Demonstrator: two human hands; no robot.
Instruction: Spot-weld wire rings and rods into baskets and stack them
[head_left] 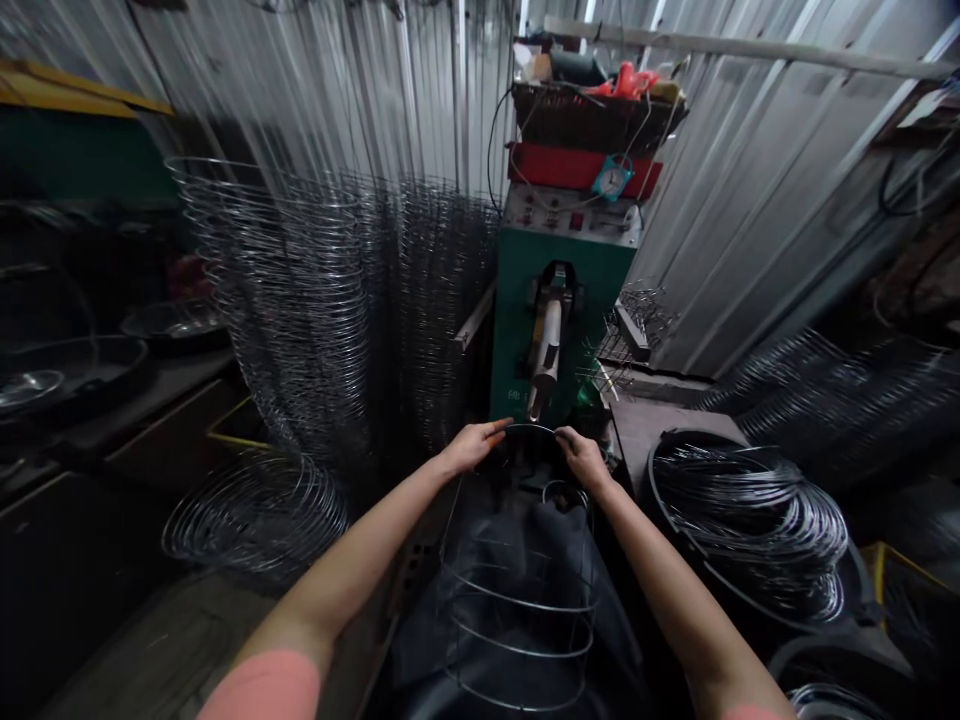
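Both hands grip the far ring of a round wire cage [517, 603], which extends back over my lap with several hoops joined by thin long wires. My left hand [478, 445] pinches the ring on its left side, fingers pointing inward. On the right side, my right hand [582, 455] closes thumb and fingers on the same ring. The ring's far edge sits right at the electrode tip of a green spot welding machine [568, 330]; whether they touch I cannot tell. A dark cloth lies beneath the cage.
Tall stacks of wire frames [300, 290] stand left of the machine, with a coil of wire rings [255, 510] below. A black tub [660, 500] full of wire hoops [787, 520] is at right. A small teal clock [613, 178] hangs on the machine's top.
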